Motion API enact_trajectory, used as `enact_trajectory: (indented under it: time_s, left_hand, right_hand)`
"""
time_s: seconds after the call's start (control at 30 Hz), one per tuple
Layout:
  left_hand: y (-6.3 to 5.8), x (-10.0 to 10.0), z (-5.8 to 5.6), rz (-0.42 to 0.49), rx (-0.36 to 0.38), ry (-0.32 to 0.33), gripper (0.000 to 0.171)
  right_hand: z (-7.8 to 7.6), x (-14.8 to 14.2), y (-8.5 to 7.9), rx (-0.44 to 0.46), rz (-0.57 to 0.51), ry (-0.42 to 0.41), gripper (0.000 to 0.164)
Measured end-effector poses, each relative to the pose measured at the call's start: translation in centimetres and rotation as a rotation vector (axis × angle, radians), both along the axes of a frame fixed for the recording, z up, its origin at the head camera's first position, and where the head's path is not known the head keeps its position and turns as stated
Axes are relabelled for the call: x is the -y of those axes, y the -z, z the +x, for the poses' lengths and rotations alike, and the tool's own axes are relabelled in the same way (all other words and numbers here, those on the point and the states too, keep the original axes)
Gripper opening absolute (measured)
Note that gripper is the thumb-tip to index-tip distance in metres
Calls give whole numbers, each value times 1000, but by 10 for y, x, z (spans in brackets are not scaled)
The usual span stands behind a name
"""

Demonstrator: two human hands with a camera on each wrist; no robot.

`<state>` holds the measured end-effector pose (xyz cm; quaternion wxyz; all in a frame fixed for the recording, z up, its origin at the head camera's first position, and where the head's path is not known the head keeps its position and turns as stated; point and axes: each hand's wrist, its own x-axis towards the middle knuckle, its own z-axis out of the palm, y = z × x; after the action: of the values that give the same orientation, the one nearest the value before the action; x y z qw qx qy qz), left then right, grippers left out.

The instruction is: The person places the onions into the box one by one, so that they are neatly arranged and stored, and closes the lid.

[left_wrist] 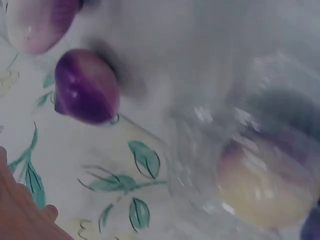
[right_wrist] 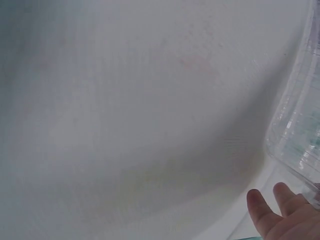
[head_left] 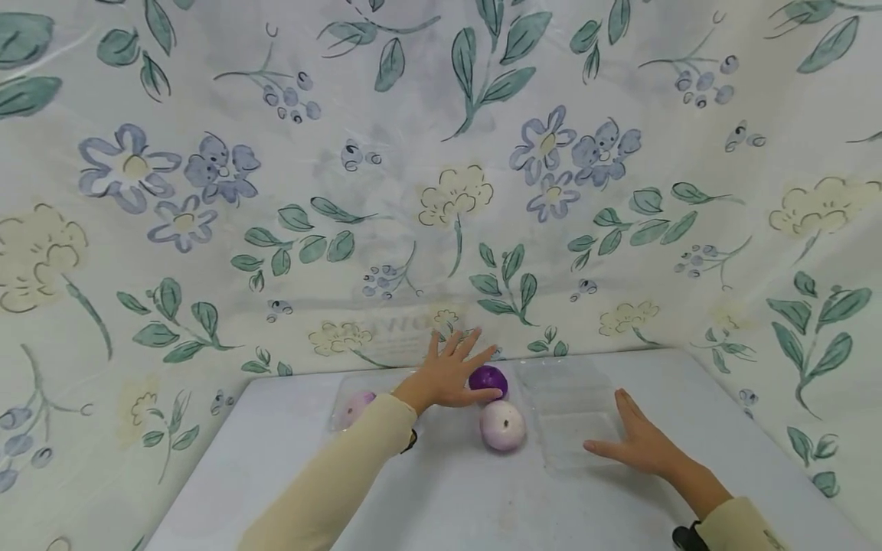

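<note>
My left hand (head_left: 448, 376) has its fingers spread, over the table's far side. Just right of it sits a dark purple onion (head_left: 488, 381), its thumb overlapping the onion in the head view. A larger pale pink onion (head_left: 502, 425) lies nearer to me; the left wrist view shows the purple onion (left_wrist: 87, 90) and the pale onion (left_wrist: 37, 25) too. My right hand (head_left: 641, 438), thumb and fingers apart, is at the right edge of a clear plastic container (head_left: 575, 428). In the right wrist view, fingertips (right_wrist: 257, 200) show close to the container's wall (right_wrist: 285, 130).
Left of the onions, partly behind my left forearm, a second clear container (head_left: 342, 394) holds a pinkish onion (head_left: 356, 405). The white table (head_left: 455, 505) ends at a floral-patterned sheet (head_left: 413, 229) at the back and sides.
</note>
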<state>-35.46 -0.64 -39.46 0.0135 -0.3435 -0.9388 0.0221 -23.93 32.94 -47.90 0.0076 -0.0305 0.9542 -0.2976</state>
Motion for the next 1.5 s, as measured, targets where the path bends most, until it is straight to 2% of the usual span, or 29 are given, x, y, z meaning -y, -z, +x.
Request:
enact_trajectory:
  time_s: [0.23, 0.43, 0.77, 1.1, 1.5]
  left_hand:
    - [20, -19, 7, 16, 12, 42, 84]
    - [32, -25, 11, 25, 22, 40, 85]
    - [39, -32, 14, 43, 59, 51, 84]
    - [50, -41, 18, 116, 120, 98, 87]
    - [63, -46, 25, 198, 189, 118, 87]
  right_hand:
    - [-1, 3, 2, 19, -14, 7, 124]
    - [-3, 3, 3, 8, -6, 3, 124]
    - [-5, 3, 4, -13, 3, 8, 124]
    - [-3, 4, 2, -11, 8, 18, 125]
    - [0, 0, 2, -11, -7, 20, 124]
